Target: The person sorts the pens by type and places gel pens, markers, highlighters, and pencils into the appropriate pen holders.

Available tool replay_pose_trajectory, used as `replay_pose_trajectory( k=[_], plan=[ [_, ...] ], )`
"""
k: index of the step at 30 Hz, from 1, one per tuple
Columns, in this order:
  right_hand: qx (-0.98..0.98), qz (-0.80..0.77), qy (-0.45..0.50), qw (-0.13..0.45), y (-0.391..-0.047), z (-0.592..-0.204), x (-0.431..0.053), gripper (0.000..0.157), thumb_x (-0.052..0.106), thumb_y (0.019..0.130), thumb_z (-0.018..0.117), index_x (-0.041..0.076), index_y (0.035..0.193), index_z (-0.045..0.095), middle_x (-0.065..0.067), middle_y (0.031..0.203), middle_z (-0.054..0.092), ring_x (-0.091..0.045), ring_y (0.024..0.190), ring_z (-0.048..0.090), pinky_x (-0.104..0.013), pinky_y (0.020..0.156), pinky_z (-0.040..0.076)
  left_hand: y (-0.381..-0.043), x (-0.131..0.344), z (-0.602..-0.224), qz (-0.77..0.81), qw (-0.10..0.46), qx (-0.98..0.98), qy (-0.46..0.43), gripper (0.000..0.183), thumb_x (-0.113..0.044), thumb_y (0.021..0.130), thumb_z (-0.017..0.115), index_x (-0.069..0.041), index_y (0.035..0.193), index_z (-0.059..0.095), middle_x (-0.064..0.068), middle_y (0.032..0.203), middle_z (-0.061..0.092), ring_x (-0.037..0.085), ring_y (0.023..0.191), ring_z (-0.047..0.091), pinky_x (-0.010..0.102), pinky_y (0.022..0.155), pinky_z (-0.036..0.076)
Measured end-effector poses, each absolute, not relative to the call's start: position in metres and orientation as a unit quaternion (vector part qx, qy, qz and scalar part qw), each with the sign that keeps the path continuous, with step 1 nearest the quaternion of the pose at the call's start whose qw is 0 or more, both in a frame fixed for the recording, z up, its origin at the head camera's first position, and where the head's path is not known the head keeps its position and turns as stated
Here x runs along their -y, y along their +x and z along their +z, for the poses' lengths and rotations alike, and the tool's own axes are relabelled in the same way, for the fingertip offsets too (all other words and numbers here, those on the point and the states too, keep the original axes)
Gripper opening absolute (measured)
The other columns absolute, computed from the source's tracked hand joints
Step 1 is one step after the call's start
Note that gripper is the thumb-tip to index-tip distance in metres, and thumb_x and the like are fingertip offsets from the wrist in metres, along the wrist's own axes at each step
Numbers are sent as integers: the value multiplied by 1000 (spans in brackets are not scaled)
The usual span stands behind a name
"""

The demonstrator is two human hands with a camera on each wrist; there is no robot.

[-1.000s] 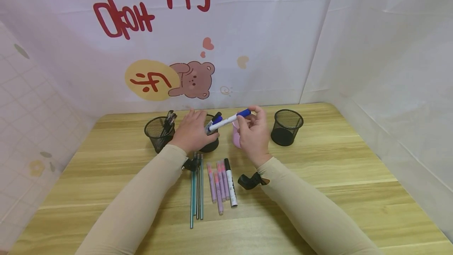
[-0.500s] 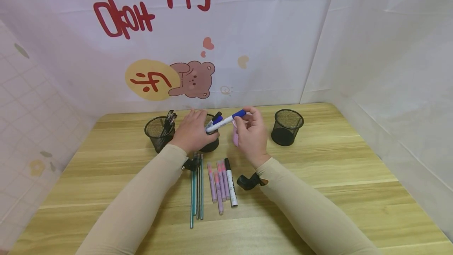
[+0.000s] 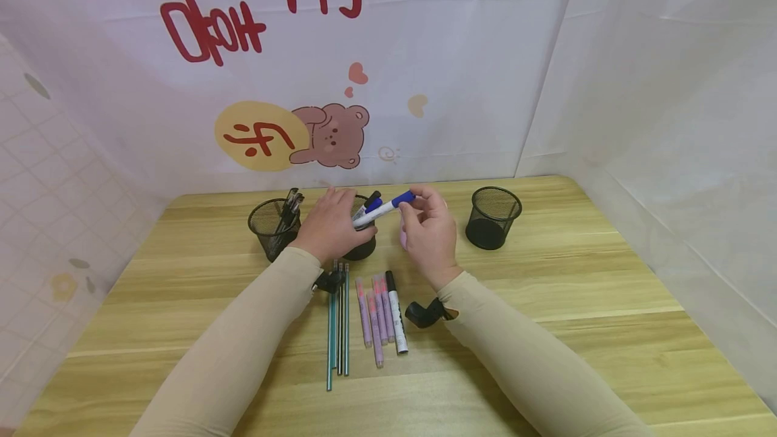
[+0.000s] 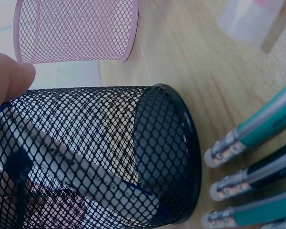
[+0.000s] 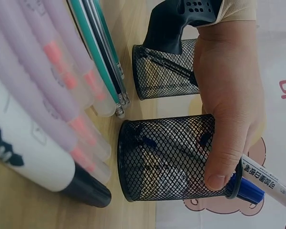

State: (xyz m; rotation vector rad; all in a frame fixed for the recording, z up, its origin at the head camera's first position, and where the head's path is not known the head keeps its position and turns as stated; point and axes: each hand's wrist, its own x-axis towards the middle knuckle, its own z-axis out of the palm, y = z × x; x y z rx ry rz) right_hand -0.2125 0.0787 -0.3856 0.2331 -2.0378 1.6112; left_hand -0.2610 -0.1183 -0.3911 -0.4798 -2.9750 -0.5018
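Seeing a white marker [image 3: 378, 214] at the mouth of the middle mesh cup [image 3: 362, 250], long axis slanted, blue cap pointing up and right of the cup, lower end at the rim. Can't tell how far in. Pinched near the cap by thumb and fingers of the right hand [image 3: 432, 235]. Cup gripped by the left hand [image 3: 328, 224], thumb down its right side, other fingers mostly hidden.

Bit crowded at that opening tbh: a blue-capped pen [image 3: 373, 206] and a black-capped one leaning there. Left of the cup, another mesh cup [image 3: 260, 221] with black pens [image 3: 290, 209]. To its right, a pink cup [image 4: 76, 31] partly behind the right hand, then a black cup [image 3: 494, 218]. In front, pencils [image 3: 338, 339], purple highlighters [image 3: 376, 329] and a black-and-white marker [image 3: 397, 319].

Compared with a second ago, slid left toward the cup, cap and right hand both.
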Motion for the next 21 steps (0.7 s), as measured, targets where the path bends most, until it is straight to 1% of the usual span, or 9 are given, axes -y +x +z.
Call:
replay_pose_trajectory(
  k=[4,9,16,21],
  plan=[
    [755,597,88,255,-212,-388,-77,21,8,102,68,1,121,67,-17,99,74,-6,57,57,-18,45,45,-261,118,-390,-163,43,973,-158,87,-62,91,69,-6,153,44,13,154,52,43,160,26,55,132,22],
    [762,589,90,253,-211,-389,-76,19,6,100,69,1,119,71,-18,97,76,-7,58,58,-17,48,48,-260,118,-390,-166,47,972,-159,85,-62,91,69,-6,151,45,12,150,54,43,159,27,56,131,24],
    [783,570,79,238,-209,-387,-74,21,6,100,68,0,119,74,-16,108,80,-15,65,65,-16,57,53,-260,118,-390,-165,43,973,-155,90,-64,91,67,-7,155,42,13,158,49,43,160,25,56,132,24],
    [792,559,78,233,-208,-387,-73,22,7,100,69,1,120,75,-13,110,80,-20,69,69,-16,59,54,-261,118,-391,-166,40,974,-152,91,-65,91,67,-7,156,41,13,159,48,43,160,24,55,132,22]
  ],
)
